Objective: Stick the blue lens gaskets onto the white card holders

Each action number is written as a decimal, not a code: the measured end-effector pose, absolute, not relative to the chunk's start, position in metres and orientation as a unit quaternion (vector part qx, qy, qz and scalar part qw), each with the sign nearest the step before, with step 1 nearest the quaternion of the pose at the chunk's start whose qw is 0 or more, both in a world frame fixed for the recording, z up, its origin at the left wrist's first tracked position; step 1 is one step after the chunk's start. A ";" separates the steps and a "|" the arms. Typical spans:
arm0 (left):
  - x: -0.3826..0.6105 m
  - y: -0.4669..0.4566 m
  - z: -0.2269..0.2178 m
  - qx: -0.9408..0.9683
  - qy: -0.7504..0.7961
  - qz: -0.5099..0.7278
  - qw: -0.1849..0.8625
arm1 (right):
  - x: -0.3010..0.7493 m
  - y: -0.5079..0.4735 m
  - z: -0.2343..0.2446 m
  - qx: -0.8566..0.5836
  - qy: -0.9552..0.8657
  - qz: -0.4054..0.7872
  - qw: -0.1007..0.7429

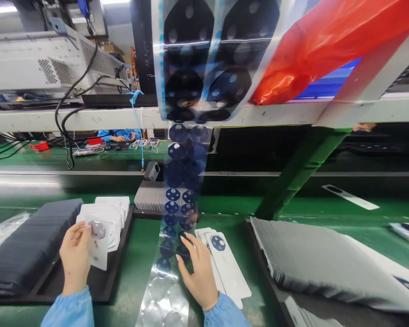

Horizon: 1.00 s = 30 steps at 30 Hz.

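We have one clear strip [171, 220] at centre, two columns of dark blue discs, running down past the white beam [116, 119] and over the green counter [141, 254]; its near end shows silvery blank circles. Two bare hands, two blue sleeves. The right hand [199, 269] is at the strip's right edge, thumb and index fingers [191, 244] parted around a disc; we can't tell if it grips any. The left hand [75, 254] pinches one pale card [101, 256] between closed fingers, above the left tray [117, 272]. Just right of the right hand we count at least two overlapping white panels [230, 268], the top one bearing one blue disc. Left tray: several white cards plus one dark padded stack [37, 247]. Right: one tray with one long grey stack [313, 254]. Behind the strip, one row of upright cards [150, 195], too many to count. Above right, one red bag [327, 45]. Far back, two red boxes [39, 146] and one co-worker's blue sleeves [129, 133].
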State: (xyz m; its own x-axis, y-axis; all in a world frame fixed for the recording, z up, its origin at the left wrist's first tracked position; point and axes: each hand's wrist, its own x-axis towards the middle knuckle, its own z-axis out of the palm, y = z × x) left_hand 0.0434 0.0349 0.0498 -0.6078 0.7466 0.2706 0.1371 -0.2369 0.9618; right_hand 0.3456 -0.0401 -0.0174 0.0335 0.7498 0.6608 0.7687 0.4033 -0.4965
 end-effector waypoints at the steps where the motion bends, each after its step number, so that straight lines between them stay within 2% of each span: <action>1: 0.053 0.034 0.053 0.377 0.548 0.694 0.276 | 0.345 -0.040 -0.018 -0.534 -0.709 -0.010 0.460; 4: 0.079 0.032 0.064 0.349 0.483 0.672 0.440 | 0.345 -0.039 -0.021 -0.510 -0.735 -0.004 0.448; 6: 0.091 0.029 0.076 0.320 0.457 0.669 0.492 | 0.345 -0.039 -0.022 -0.501 -0.741 0.004 0.447; 12: 0.101 -0.004 0.132 0.364 0.389 0.694 0.484 | 0.348 -0.040 -0.023 -0.492 -0.744 0.020 0.451; 19: 0.109 -0.037 0.176 0.386 0.416 0.675 0.472 | 0.349 -0.045 -0.026 -0.475 -0.749 0.033 0.461; 24: 0.105 -0.051 0.169 0.371 0.446 0.649 0.493 | 0.351 -0.045 -0.026 -0.458 -0.753 0.034 0.470; 28: 0.080 -0.072 0.137 0.358 0.495 0.615 0.499 | 0.345 -0.052 -0.010 -0.446 -0.762 0.032 0.469; 30: 0.065 -0.081 0.121 0.351 0.484 0.619 0.510 | 0.326 -0.065 0.003 -0.432 -0.787 0.045 0.437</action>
